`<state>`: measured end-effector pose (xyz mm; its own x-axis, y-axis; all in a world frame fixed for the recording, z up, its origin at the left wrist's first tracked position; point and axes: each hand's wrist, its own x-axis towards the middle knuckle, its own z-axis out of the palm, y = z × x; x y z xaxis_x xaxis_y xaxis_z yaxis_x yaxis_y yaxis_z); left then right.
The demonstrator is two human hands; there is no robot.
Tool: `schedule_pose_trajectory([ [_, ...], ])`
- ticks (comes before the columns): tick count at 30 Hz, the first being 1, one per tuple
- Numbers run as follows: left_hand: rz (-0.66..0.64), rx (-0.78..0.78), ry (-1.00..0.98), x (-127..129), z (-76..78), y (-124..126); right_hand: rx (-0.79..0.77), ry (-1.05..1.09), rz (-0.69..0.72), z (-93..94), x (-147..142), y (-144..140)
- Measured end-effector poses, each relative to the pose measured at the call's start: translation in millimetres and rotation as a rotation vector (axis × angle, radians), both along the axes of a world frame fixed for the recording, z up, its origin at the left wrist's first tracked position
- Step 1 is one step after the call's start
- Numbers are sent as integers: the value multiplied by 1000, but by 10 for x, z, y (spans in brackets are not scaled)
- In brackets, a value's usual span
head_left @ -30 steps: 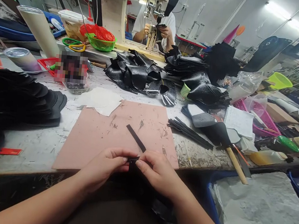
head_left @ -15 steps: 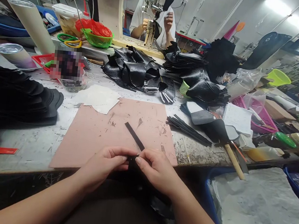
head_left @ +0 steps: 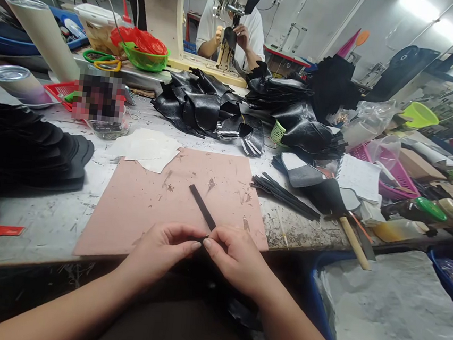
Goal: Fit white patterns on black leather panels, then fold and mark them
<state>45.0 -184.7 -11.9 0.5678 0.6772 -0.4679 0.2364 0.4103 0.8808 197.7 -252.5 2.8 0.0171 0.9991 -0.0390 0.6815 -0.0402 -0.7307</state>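
While both hands meet at the near edge of the bench, the black strip runs away from them, up and to the left across the pink mat. Long axis is diagonal: near end sits between the fingertips, far end lies free on the mat.

Left to right:
- Stack of black cut pieces, matte, curved edges, far left, well apart from the hands.
- Left hand: thumb and forefinger pinched shut at the strip's near end. Whether they actually clamp it or just touch it, cannot tell for sure; looks like a pinch.
- Strip: thin, flat, narrow, dull black, looks like leather or a leather-like sheet.
- Right hand: same pinch, fingertips touching the left hand's, closed on the same near end. Both hands equally near it.
- Mat: smooth, pink, scuffed with dark marks and glue-like stains.
- Bundle of similar black strips just off the mat's right edge.
- Wooden-handled tool beyond that, handle pointing toward the bench edge.

Glossy black leather pile sits behind the mat.
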Motion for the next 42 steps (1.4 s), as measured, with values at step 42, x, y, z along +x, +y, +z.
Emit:
schedule_pose_trajectory([
  [42,-818,512,212,200,300,294,86,-118,157,75,163,-87],
])
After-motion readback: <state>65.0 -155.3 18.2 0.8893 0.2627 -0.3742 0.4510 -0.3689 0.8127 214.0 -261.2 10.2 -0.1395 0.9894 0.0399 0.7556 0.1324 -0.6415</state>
